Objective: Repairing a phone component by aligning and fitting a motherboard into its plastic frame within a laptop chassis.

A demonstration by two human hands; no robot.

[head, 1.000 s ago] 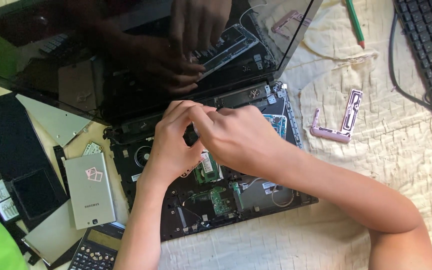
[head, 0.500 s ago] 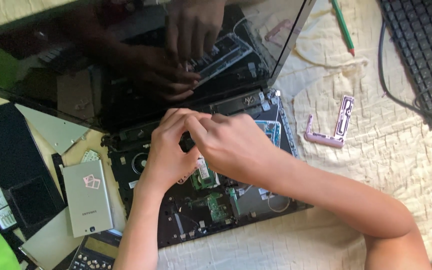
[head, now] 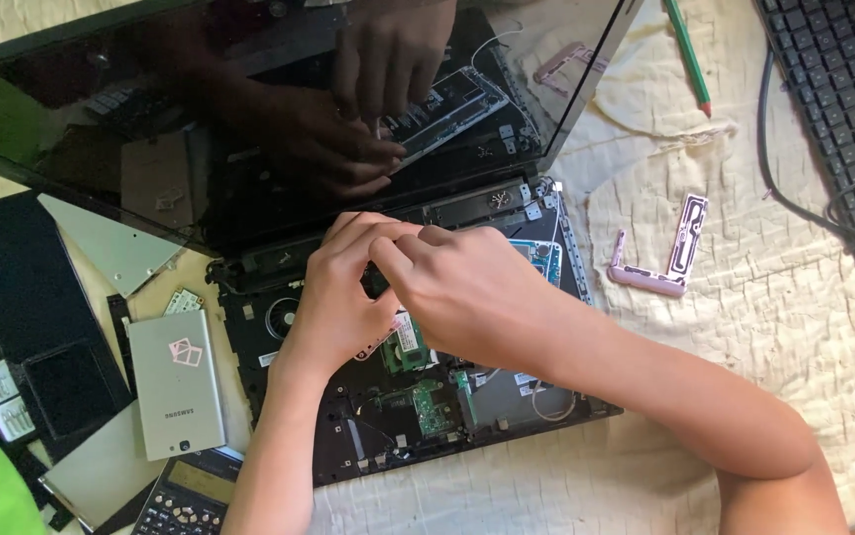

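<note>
Evidently both the left hand [head: 333,302] and the right hand [head: 467,297] met with fingers pinched together over some small part, hidden from view, at twelve o'clock inside the opened black laptop base [head: 398,416], calling for light, steady, straight pulling.

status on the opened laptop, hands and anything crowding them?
Left hand and right hand together, fingertips pinching inside the open laptop base; what they grip is hidden. Green circuit board exposed below. Silver phone beside, not blocking.

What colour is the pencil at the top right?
Green pencil with a red tip, seen in the head view.
</note>
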